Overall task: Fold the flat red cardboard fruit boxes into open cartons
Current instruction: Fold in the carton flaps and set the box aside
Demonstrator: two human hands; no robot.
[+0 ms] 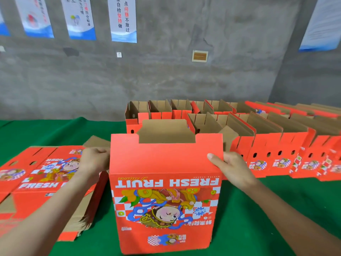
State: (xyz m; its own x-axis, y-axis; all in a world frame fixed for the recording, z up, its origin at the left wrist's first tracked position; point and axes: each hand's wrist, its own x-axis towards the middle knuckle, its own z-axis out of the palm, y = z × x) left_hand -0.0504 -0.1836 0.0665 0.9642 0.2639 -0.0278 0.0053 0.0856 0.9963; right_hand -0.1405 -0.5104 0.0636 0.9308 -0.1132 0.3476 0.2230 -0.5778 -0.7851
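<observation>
- On the red box I am working on, I read "FRESH FRUIT" in white capitals, printed upside down from my view. Below it is a cartoon figure on a red and white chequered ground, with smaller writing too fine to read.
- Left of the red box, the top sheet of the flat stack shows "FRESH" the right way up. The rest of the word is hidden by the forearm.
- The wall poster above the red box carries Chinese text, including "问题不放过" and "自检坚持做", partly in red.
- The red box stands upright in front of me with its lower edge down at the bench. Its top edge has a notched cutout, and a plain brown flap shows behind it.
- The left hand grasps the left edge of the red box, its fingers curled round it.
- The right hand grasps the right edge, thumb flat on the front panel and the other fingers out of sight behind.
- Behind and to the right of the red box, folded cartons stand in rows, open at the top, with brown insides.
- The bench is covered in green cloth. Behind it is a rough grey wall with a small framed plaque.
</observation>
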